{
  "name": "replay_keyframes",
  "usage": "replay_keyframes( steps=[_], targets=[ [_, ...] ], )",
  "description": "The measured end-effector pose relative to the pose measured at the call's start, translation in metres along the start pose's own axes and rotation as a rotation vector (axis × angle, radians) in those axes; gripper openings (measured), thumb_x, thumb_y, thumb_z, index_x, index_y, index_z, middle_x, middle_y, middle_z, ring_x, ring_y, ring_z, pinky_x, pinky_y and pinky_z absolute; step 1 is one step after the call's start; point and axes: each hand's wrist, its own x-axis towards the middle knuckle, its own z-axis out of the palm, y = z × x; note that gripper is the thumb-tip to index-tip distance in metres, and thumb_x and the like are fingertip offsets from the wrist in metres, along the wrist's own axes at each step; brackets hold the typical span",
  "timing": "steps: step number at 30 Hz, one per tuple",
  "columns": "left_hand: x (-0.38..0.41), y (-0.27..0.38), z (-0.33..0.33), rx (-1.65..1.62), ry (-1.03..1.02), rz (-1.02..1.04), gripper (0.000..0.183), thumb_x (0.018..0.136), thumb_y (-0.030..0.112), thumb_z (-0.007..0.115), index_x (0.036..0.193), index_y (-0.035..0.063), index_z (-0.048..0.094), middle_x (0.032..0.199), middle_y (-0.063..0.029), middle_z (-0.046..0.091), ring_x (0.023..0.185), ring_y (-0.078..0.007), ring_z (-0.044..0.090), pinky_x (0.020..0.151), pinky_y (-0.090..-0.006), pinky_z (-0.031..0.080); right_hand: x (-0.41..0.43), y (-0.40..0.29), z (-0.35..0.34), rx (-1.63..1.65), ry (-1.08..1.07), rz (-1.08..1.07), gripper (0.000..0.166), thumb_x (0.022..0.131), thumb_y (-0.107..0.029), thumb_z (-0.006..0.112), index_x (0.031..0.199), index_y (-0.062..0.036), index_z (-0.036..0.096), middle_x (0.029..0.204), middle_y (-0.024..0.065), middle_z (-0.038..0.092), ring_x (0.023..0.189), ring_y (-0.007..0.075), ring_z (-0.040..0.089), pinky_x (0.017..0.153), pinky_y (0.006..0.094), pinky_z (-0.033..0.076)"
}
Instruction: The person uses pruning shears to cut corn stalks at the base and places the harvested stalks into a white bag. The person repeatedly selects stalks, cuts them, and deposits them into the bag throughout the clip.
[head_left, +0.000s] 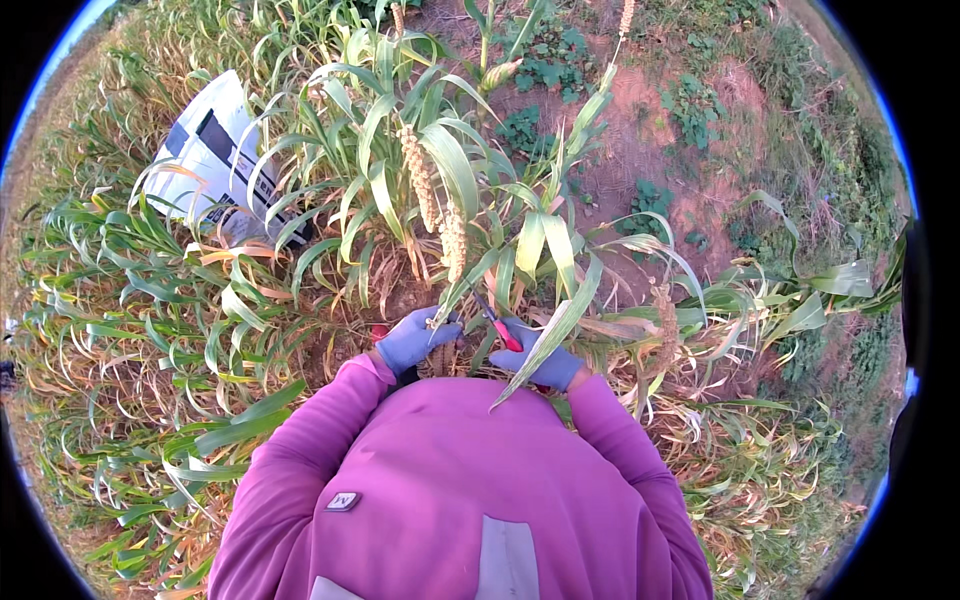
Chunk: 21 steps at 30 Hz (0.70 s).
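Observation:
My left hand (416, 335), in a blue glove, is closed around a thin millet stalk close to my body. A brownish millet ear (444, 360) shows just below its fingers, partly hidden. In my gloved right hand (546, 358) is a red-handled cutting tool (507, 334), its dark narrow blade pointing up and left; the exact kind is unclear. A long green leaf (551, 341) crosses in front of that hand. Two pale millet ears, an upper one (418, 176) and a lower one (453, 244), droop just beyond my hands.
A white woven sack (217, 154) with dark print stands among the plants at upper left. Dense millet leaves (150, 300) spread on the left. Bare reddish soil (637, 135) with low weeds lies at upper right. Another ear (666, 322) hangs right of my right hand.

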Motion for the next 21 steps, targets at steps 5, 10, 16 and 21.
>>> replay_keyframes(
  steps=[5,10,16,21],
  targets=[
    [-0.003,-0.003,-0.019,0.16,-0.005,0.017,0.025,0.093,0.015,0.062,0.112,-0.0003,0.061,0.099,-0.006,0.066,0.091,-0.0139,0.062,0.087,-0.0292,0.048,0.007,-0.008,0.004,0.309,0.059,0.088,0.049,0.086,-0.031,0.066,0.123,-0.0027,0.054,0.095,0.0045,0.058,0.085,0.0147,0.055,0.079,0.0299,0.046],
    [-0.025,0.018,-0.051,-0.172,0.15,-0.009,0.026,0.09,0.013,0.061,0.113,0.0004,0.059,0.098,-0.0078,0.064,0.095,-0.0183,0.062,0.088,-0.0308,0.048,-0.007,-0.01,-0.012,0.703,0.237,0.12,0.04,0.09,-0.02,0.062,0.124,-0.0018,0.055,0.099,0.004,0.062,0.089,0.0113,0.059,0.077,0.0281,0.048],
    [0.009,0.027,-0.09,-0.397,0.355,0.176,0.02,0.089,0.014,0.062,0.103,0.0011,0.059,0.095,-0.011,0.066,0.089,-0.0238,0.066,0.082,-0.0384,0.055,-0.002,-0.101,-0.023,-0.094,0.028,0.058,0.062,0.081,-0.027,0.07,0.132,-0.0025,0.045,0.097,0.0128,0.06,0.086,0.0238,0.06,0.08,0.0357,0.049],
    [0.025,0.082,-0.102,-0.154,0.419,0.31,0.014,0.088,0.013,0.065,0.095,0.0017,0.06,0.086,-0.0079,0.067,0.076,-0.014,0.063,0.071,-0.0258,0.049,0.02,-0.13,-0.016,0.033,0.227,-0.221,0.058,0.081,-0.023,0.068,0.13,-0.0026,0.045,0.096,0.0138,0.058,0.085,0.0246,0.059,0.081,0.0367,0.048]
  ],
)
